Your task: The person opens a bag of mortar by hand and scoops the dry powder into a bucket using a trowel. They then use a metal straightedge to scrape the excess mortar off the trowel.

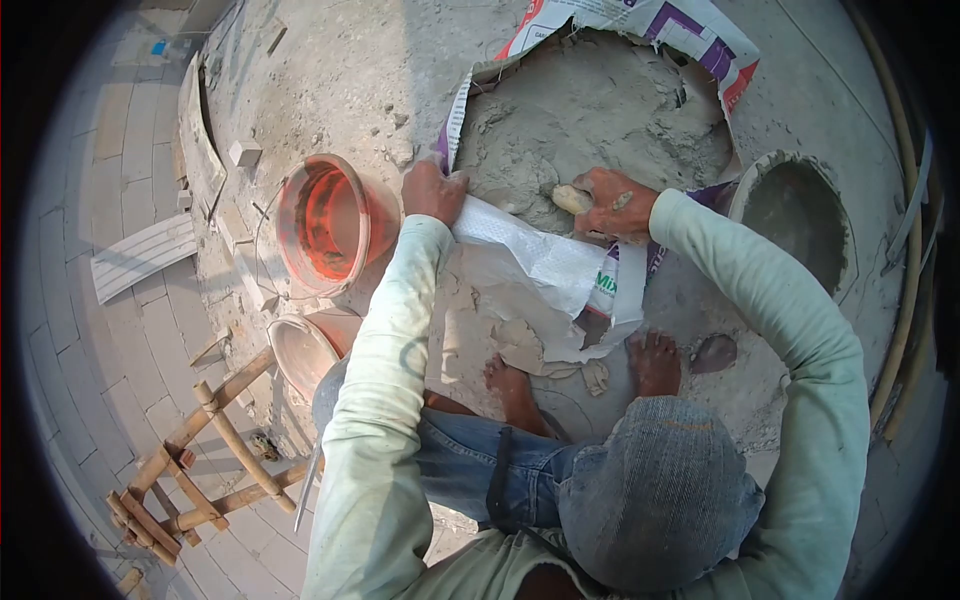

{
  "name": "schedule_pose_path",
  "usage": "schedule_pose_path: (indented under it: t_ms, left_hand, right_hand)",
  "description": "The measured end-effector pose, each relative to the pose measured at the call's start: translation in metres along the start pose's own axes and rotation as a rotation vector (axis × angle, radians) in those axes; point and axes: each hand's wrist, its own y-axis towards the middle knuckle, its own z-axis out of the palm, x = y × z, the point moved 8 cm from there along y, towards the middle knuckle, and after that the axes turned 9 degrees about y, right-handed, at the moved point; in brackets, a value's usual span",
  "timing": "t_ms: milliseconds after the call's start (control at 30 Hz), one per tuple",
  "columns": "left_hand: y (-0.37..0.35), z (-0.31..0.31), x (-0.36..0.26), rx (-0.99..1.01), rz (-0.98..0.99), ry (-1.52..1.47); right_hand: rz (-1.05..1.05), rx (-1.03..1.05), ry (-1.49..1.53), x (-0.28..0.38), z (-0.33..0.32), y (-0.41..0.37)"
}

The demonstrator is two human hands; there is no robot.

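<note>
A torn-open cement bag [735, 50] lies in front of me, its paper edges spread around a heap of grey powder or mortar mix [600, 110]. My left hand [435, 193] is closed on the left edge of the bag, where the white woven side [530, 255] folds toward my feet. At the near right of the heap, my right hand [612, 204] grips a tool with a pale wooden handle [572, 199]. The handle's rounded end points left; the tool's working part is hidden, so its kind cannot be made out.
An orange bucket [368, 215] stands left of my left forearm, with a second bucket [303, 358] nearer me. A mortar-crusted tub [842, 190] sits at the right. A bamboo ladder-like frame [235, 430] lies at lower left, and poles [905, 220] run along the right edge.
</note>
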Motion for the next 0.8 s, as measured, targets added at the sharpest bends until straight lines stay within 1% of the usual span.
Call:
schedule_pose_path:
  t_ms: [33,133,267,333,367,433,467,500,567,600,633,733,800]
  left_hand:
    - [0.001,0.002,0.002,-0.001,0.015,-0.078]
    - [0.003,0.003,0.010,-0.049,0.020,-0.078]
    - [0.004,0.005,0.018,-0.045,-0.010,-0.103]
    - [0.006,0.004,0.017,-0.062,0.035,-0.085]
    - [0.008,0.004,0.018,-0.060,0.046,-0.082]
    - [0.009,0.006,0.021,-0.067,0.033,-0.097]
    - [0.011,0.013,0.024,-0.020,0.017,-0.148]
    - [0.013,0.016,0.029,0.025,-0.003,-0.198]
    - [0.009,0.019,0.029,0.040,0.008,-0.242]
    - [0.005,0.015,0.030,0.008,0.001,-0.271]
    - [0.004,0.011,0.030,-0.026,0.001,-0.301]
    - [0.006,0.018,0.038,0.004,-0.054,-0.394]
    - [0.003,0.015,0.038,0.012,-0.089,-0.482]
  right_hand:
    - [-0.004,0.010,0.035,-0.002,0.002,0.003]
    - [-0.015,0.015,-0.007,0.000,0.006,0.004]
    - [-0.017,-0.010,-0.012,0.003,0.008,0.007]
    - [-0.015,-0.037,-0.004,0.012,0.004,0.010]
    - [-0.013,-0.046,0.002,0.006,0.007,0.019]
    - [-0.225,-0.139,0.071,0.000,0.009,0.032]
    - [-0.211,-0.110,0.160,-0.001,0.008,0.027]
    - [-0.195,-0.125,0.156,-0.005,0.006,0.024]
    - [-0.146,-0.161,0.100,-0.006,0.011,0.025]
    - [-0.009,-0.045,0.183,0.008,0.008,0.011]
    - [-0.005,-0.053,0.186,0.013,0.003,0.007]
    - [0.029,-0.026,0.247,0.010,-0.001,-0.002]
    - [-0.044,-0.084,0.198,0.013,-0.008,-0.001]
